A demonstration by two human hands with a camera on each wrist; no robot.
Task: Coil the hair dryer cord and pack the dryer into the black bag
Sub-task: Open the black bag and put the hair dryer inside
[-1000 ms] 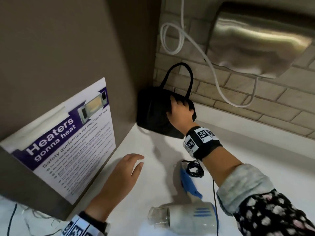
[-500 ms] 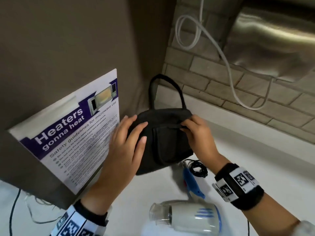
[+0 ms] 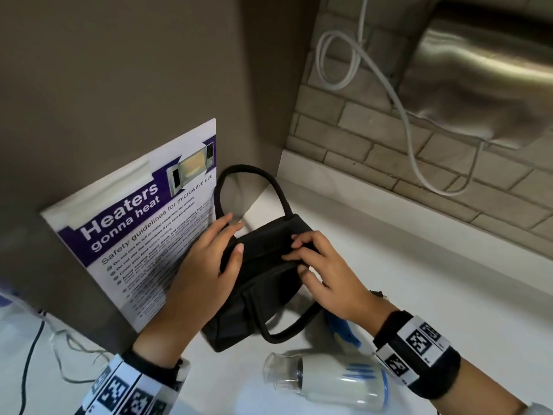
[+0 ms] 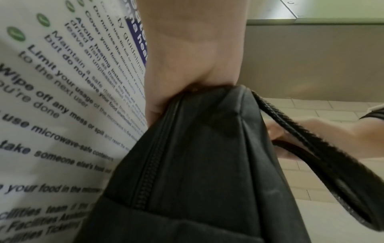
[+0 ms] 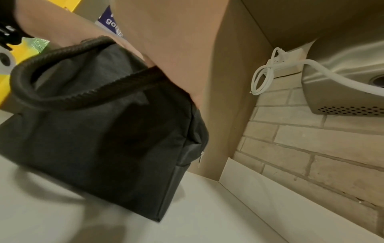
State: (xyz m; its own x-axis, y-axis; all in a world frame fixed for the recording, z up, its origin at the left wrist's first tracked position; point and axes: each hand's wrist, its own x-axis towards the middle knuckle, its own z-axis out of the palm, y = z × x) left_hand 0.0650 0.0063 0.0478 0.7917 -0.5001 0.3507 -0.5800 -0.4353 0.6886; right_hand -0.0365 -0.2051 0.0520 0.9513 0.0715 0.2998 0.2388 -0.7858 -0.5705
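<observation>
The black bag (image 3: 260,283) stands on the white counter (image 3: 404,265), one strap up at the back and one hanging toward me. My left hand (image 3: 218,259) holds its left end, thumb on top and fingers along the far side. My right hand (image 3: 314,265) pinches the fabric along the bag's top. In the left wrist view my left hand's palm (image 4: 187,65) presses the bag (image 4: 197,164) by its zipper. The right wrist view shows the bag (image 5: 93,139) from its side. The white and blue hair dryer (image 3: 332,381) lies on its side near me; its cord is hidden behind my right wrist.
A brown panel with a microwave safety poster (image 3: 143,229) rises close on the left. A brick wall at the back carries a looped white cable (image 3: 338,61) and a steel hand dryer (image 3: 484,73). Thin wires (image 3: 59,354) lie at the lower left.
The bag came out of the back corner toward me. My left hand rose from the counter and took its left end. My right hand shifted to the bag's top.
</observation>
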